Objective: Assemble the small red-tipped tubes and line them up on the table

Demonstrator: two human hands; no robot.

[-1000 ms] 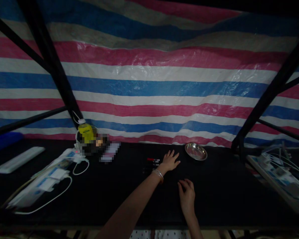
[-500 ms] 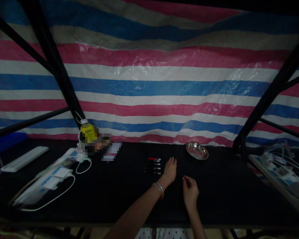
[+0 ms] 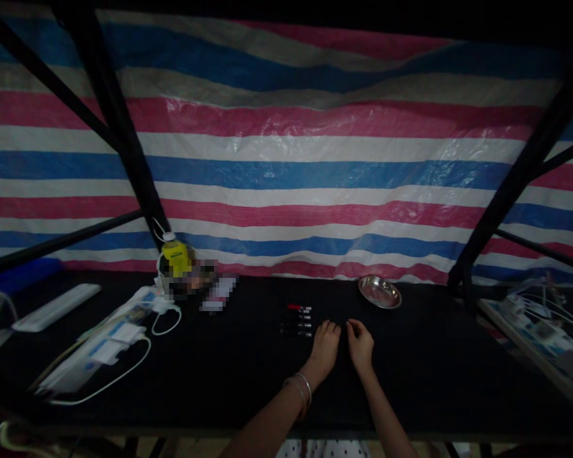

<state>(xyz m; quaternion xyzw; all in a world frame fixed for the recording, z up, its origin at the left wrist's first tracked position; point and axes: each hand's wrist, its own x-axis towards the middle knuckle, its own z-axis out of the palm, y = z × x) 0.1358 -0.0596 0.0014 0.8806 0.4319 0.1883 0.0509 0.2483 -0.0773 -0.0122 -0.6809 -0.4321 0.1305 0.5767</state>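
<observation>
My left hand [image 3: 325,343], with bangles at the wrist, lies palm down on the black table, fingers slightly bent and nothing seen in it. Just left of it is a column of several dark markers [image 3: 297,325] lying side by side, with a red one [image 3: 296,307] at the far end. My right hand [image 3: 360,343] rests a little to the right of the left one, its fingers curled together; whether anything small is between them is too dark to make out. Beyond the right hand sits a round shiny metal dish [image 3: 380,292].
On the left are a yellow bottle [image 3: 176,256], a blurred-out item, power strips [image 3: 100,346] with white cables, and a blue object [image 3: 21,277]. At the right edge a board [image 3: 539,337] carries cables. A striped sheet [image 3: 315,172] hangs behind, between black posts.
My left hand has drawn back slightly toward me, its fingers more bent. My right hand has moved forward, now about level with the left. The view has shifted slightly.
</observation>
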